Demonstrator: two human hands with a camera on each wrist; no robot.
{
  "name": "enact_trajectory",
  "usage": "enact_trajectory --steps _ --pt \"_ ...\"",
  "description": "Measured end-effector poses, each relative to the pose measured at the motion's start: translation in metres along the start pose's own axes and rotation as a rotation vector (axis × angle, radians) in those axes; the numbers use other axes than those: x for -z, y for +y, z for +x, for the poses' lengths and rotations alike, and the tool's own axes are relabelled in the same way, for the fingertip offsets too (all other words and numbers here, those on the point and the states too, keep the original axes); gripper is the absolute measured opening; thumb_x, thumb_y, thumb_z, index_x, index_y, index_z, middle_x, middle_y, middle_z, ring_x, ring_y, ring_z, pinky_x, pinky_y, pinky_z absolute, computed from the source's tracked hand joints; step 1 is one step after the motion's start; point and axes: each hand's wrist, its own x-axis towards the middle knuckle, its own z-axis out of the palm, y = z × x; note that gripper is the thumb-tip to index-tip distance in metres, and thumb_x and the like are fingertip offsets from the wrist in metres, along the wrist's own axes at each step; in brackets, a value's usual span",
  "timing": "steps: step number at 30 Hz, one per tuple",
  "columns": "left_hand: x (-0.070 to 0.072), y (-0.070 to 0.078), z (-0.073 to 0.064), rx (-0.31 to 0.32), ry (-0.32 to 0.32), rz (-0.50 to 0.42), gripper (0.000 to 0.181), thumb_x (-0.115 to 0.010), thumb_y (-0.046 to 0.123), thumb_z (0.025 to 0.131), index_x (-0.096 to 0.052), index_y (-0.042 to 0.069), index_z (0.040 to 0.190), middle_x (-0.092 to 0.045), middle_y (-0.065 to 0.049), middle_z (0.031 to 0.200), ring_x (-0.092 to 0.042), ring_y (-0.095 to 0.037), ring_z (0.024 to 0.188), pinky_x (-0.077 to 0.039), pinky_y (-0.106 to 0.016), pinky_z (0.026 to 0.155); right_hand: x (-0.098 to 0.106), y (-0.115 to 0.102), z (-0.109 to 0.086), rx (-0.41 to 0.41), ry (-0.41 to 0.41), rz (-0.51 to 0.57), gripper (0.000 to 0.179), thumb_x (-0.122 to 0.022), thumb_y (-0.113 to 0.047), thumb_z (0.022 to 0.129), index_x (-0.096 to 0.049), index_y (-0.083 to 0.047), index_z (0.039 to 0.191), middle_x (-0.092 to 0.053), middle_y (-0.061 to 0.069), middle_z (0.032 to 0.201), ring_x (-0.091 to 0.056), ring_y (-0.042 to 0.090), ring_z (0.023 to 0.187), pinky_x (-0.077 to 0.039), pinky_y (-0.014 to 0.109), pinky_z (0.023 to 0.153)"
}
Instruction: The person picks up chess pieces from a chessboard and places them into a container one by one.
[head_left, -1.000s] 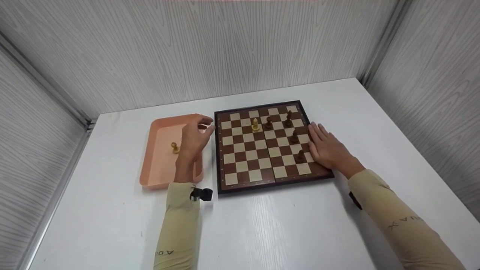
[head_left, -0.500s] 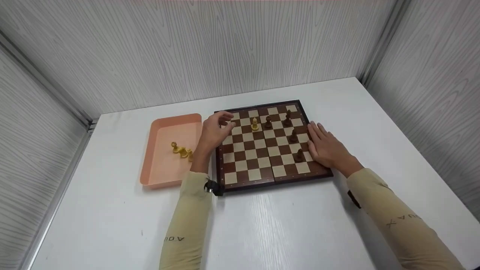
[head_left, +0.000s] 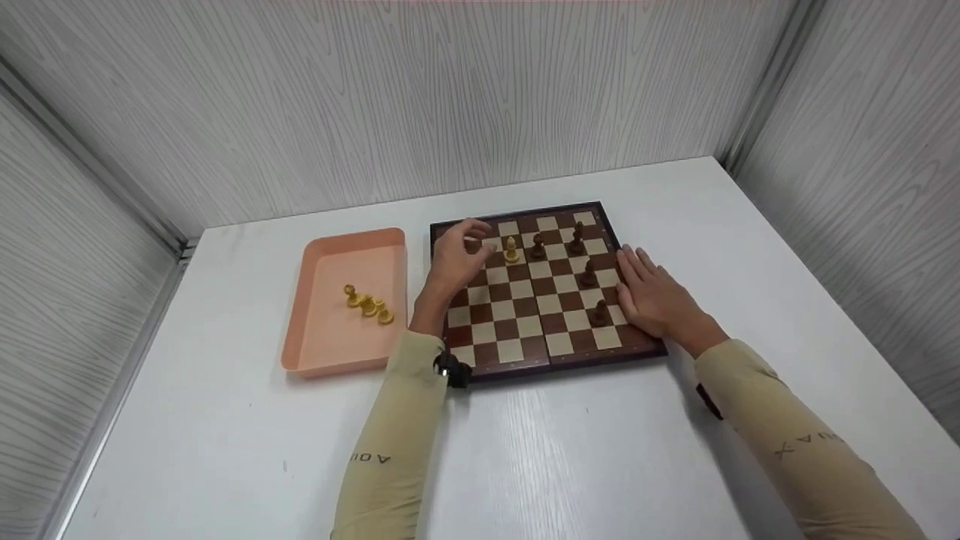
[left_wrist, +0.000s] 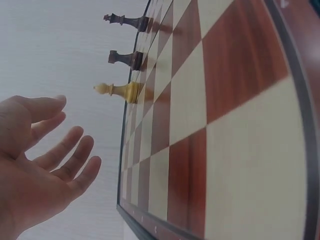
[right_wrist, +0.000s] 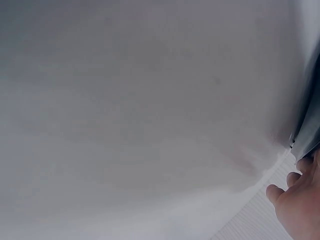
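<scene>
My left hand (head_left: 454, 261) hovers over the left part of the chessboard (head_left: 506, 330), with nothing between its loosely bent fingers. Just right of its fingertips stands a yellow bishop (head_left: 511, 251), upright on its square; the left wrist view shows a gap between that bishop (left_wrist: 120, 92) and the hand (left_wrist: 45, 165). Beyond it are a dark rook (left_wrist: 127, 59) and a dark king (left_wrist: 127, 21). My right hand (head_left: 654, 300) rests along the board's right edge, fingers straight. Two more dark pieces, one (head_left: 589, 274) behind the other (head_left: 600, 313), stand near it.
Left of the board lies a pink tray (head_left: 294, 322) with several yellow chess pieces (head_left: 367, 305) lying close together in it. The white table (head_left: 525, 450) is bounded by grey wood-grain panels (head_left: 420, 105) at the back and sides.
My left hand has moved right, from over the tray to over the board near the yellow bishop. Yellow pieces that the arm covered are visible again. The right hand has stayed still.
</scene>
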Motion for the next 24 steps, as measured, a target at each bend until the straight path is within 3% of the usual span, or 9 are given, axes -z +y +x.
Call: enact_trajectory --steps 7,11,24 --pt "-0.008 0.003 0.002 0.042 -0.021 0.067 0.03 -0.067 0.01 0.1 -0.065 0.001 0.128 -0.063 -0.02 0.128 -0.062 -0.034 0.115 -0.052 -0.043 0.094 -0.002 -0.004 0.003 0.019 0.009 -0.01 0.061 -0.025 -0.028 0.111 -0.01 0.004 0.161 -0.01 0.021 0.169 -0.008 0.039 0.156 -0.02 0.059 0.121" --pt "-0.011 0.001 0.005 0.072 -0.05 0.1 0.032 -0.067 0.011 0.1 -0.064 0.0 0.129 -0.062 -0.022 0.128 -0.062 -0.035 0.115 -0.054 -0.043 0.091 -0.004 -0.007 0.002 0.022 0.02 -0.011 0.061 -0.026 -0.027 0.111 -0.011 0.004 0.161 -0.011 0.021 0.169 -0.009 0.04 0.155 -0.02 0.059 0.121" --pt "-0.018 0.002 0.011 0.129 -0.041 0.023 0.031 -0.068 0.009 0.098 -0.064 -0.004 0.126 -0.065 -0.022 0.122 -0.066 -0.032 0.108 -0.057 -0.039 0.087 -0.001 -0.014 0.0 0.012 -0.001 -0.02 0.062 -0.024 -0.029 0.111 -0.009 0.004 0.162 -0.01 0.02 0.169 -0.008 0.039 0.156 -0.019 0.058 0.122"
